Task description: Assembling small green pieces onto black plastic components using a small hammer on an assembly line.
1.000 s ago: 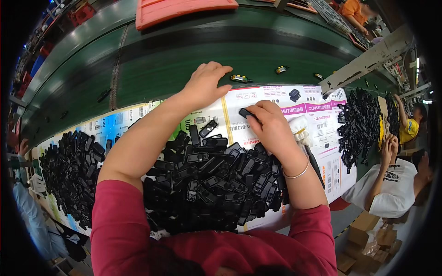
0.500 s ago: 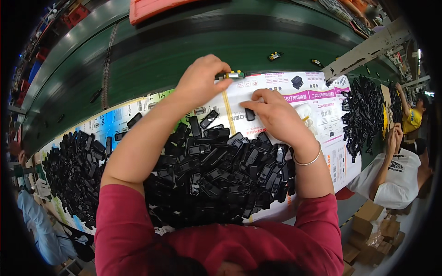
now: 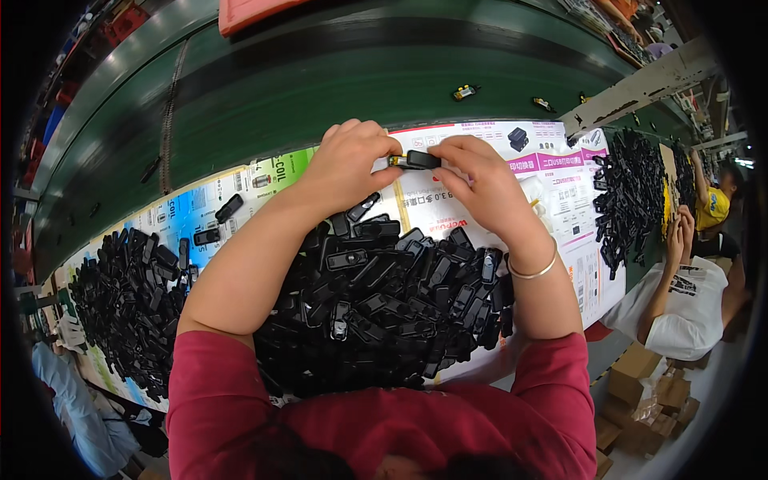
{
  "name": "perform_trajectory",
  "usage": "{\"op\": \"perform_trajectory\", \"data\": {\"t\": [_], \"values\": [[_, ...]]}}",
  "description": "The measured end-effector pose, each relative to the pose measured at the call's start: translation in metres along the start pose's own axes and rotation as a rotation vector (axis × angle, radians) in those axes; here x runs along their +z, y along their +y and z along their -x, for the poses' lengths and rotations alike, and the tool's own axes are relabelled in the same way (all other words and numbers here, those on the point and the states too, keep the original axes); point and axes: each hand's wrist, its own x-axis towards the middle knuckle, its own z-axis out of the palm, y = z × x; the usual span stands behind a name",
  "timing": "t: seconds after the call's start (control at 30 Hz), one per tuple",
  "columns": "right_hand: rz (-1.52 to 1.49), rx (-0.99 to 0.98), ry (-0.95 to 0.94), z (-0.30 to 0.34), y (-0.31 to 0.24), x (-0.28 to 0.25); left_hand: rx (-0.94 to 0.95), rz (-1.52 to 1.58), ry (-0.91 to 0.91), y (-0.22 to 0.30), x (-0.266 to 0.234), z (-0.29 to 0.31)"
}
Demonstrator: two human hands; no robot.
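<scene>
My left hand pinches a small circuit module with a yellow part, mostly covered by the fingers. A black plastic casing is gripped at its right end by my right hand. Module and casing meet end to end above the printed sheets; how far one sits inside the other I cannot tell. Below my hands lies a large heap of black casings, spread between my forearms. Two loose casings, one of them a tilted casing, lie left of my left forearm.
Beyond the sheets runs a green conveyor belt carrying a few modules. A red tray sits at its far side. More casings are piled left and right. A metal beam crosses at right, near co-workers.
My left hand has brought the module back from the belt's edge toward me. My right hand has lifted the casing off the sheets, and the two parts now meet.
</scene>
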Motion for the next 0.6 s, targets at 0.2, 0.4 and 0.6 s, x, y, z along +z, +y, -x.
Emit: {"op": "perform_trajectory", "data": {"t": [0.2, 0.4, 0.6], "values": [[0.142, -0.076, -0.015, -0.005, 0.006, 0.015, -0.025, -0.002, -0.006, 0.001, 0.001, 0.000], [0.185, -0.094, -0.017, -0.006, 0.001, 0.019, -0.064, 0.023, -0.047, 0.001, -0.002, 0.001], [0.211, -0.112, -0.042, -0.008, 0.004, 0.018, 0.008, 0.069, -0.018, -0.002, 0.002, -0.001]]}}
